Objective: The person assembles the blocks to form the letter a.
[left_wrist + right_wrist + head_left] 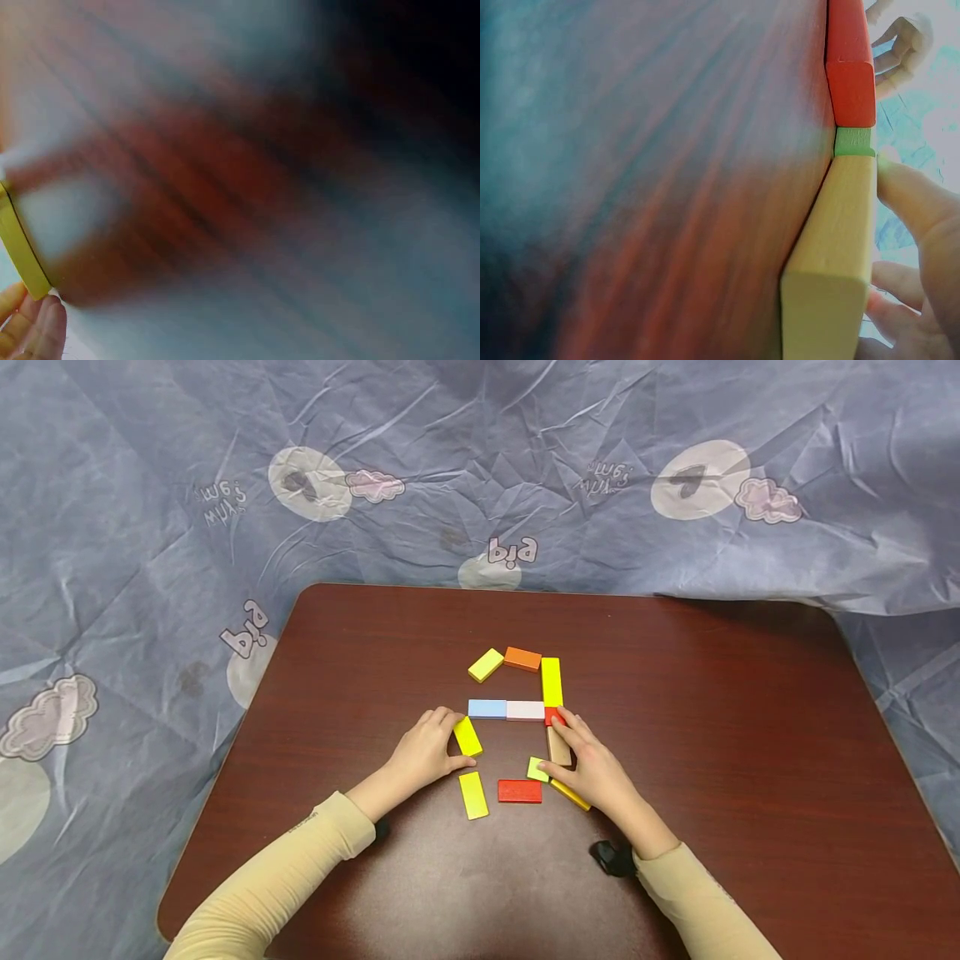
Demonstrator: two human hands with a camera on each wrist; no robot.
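My left hand (pixel 426 750) pinches a yellow block (pixel 468 737) end to end, fingers at its far end and thumb at the near one. In the left wrist view, fingertips meet one end of a yellow block (pixel 24 251). My right hand (pixel 596 768) spreads over the figure's right side. Its thumb touches a small yellow-green block (pixel 536 769), while the fingers rest by a small red block (pixel 552 717) and a wood-coloured block (pixel 558 748). Partly under this hand lies a darker yellow block (pixel 572 795). The right wrist view shows the thumb beside a green block (pixel 853 141).
A blue block (pixel 487 709) and a pink block (pixel 525 711) form a middle row. Farther back are a pale yellow block (pixel 486 665), an orange block (pixel 522 659) and a bright yellow block (pixel 551 681). Nearer lie another yellow block (pixel 473 796) and a red block (pixel 519 791).
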